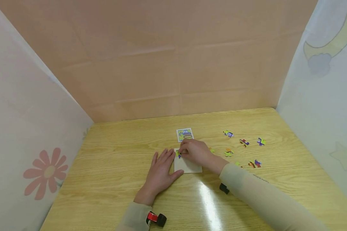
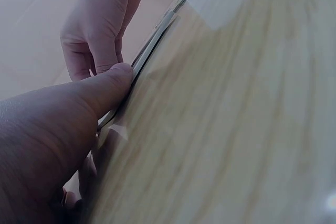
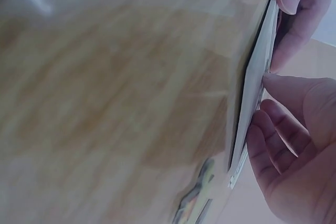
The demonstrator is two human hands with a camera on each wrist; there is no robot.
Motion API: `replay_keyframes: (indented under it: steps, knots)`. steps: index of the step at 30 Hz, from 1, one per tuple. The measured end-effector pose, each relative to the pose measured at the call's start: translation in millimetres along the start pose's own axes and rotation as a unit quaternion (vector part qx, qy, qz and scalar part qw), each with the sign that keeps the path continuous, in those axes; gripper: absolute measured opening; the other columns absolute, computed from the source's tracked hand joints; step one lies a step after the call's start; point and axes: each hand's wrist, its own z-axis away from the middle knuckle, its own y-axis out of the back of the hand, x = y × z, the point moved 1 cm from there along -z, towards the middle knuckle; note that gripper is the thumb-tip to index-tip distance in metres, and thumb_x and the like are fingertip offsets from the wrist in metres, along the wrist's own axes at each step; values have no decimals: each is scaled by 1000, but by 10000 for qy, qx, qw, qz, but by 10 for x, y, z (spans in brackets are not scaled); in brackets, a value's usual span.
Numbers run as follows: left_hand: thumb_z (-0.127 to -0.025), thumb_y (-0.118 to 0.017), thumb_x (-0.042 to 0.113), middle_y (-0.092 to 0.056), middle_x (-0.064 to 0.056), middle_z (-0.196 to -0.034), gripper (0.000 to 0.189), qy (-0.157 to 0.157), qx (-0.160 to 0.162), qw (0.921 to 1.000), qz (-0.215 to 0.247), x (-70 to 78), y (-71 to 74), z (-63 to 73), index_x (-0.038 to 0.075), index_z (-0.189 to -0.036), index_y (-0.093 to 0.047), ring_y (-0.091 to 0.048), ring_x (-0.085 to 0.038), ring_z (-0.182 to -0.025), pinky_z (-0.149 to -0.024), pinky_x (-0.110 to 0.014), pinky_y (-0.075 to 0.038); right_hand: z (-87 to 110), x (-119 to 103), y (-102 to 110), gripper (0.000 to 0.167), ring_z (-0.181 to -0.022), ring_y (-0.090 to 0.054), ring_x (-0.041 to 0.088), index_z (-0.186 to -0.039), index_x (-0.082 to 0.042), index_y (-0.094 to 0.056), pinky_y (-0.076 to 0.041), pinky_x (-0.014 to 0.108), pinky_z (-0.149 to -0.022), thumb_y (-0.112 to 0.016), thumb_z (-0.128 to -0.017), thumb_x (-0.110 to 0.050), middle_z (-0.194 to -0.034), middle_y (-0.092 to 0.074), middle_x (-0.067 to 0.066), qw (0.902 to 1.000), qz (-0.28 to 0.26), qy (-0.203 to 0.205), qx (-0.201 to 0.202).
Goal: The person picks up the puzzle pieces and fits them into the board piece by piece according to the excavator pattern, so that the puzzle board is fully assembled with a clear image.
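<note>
A pale square puzzle board (image 1: 188,166) lies flat on the wooden table. My left hand (image 1: 159,175) rests beside its left edge, fingers extended, with the thumb on the lower edge. In the left wrist view that thumb (image 2: 113,83) presses against the rim of the board (image 2: 155,39). Over the upper left corner, my right hand (image 1: 197,152) pinches a small yellow-green and purple puzzle piece (image 1: 178,154); the fingertips hide part of it. The right wrist view shows the right hand (image 3: 296,140) with its fingertips down at the board's surface.
Just behind the board lies a white-bordered picture card (image 1: 185,133), partly covered by the right hand. Several loose puzzle pieces are spread to the right, among them a yellow and purple one (image 1: 261,141) and an orange-green one (image 1: 228,152). A pink-brown sheet (image 1: 173,80) hangs behind the table.
</note>
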Motion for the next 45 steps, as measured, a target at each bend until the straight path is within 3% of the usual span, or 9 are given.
replay_keyframes:
  steps: [10,20,36,45]
  knots:
    - [-103,-73,59,-46,-9,-172,84,1,-1,10000,-32,-9,-10,2,4,-164,-52,-31,-33,-165,-136,-60,-8,6,49,19,13,-95,-68,14,-107,-16,-86,-60,34,-82,-87,-96,-9,-113,-72,-3,9981,-613,58,-75]
    - [-103,-74,58,-46,-10,-172,84,50,-26,10000,-42,6,-6,5,4,-163,-53,-31,-33,-165,-136,-60,-8,7,67,1,14,-86,-61,10,-111,-16,-85,-56,30,-76,-87,-97,-12,-116,-70,-1,9971,-753,34,-142]
    - [-103,-74,57,-46,-11,-172,83,77,-33,9999,-65,48,23,-1,3,-163,-53,-32,-34,-164,-135,-63,-11,17,123,-15,15,-89,-61,10,-112,-14,-85,-56,30,-79,-86,-97,-10,-120,-69,1,9948,-1004,134,-89]
    - [-103,-73,58,-46,-10,-173,83,75,-19,9999,-106,18,-11,-6,4,-164,-53,-31,-33,-165,-136,-62,-11,62,113,40,22,-96,-65,12,-118,-14,-83,-58,32,-84,-86,-97,-11,-125,-67,0,9927,-1203,-62,-49]
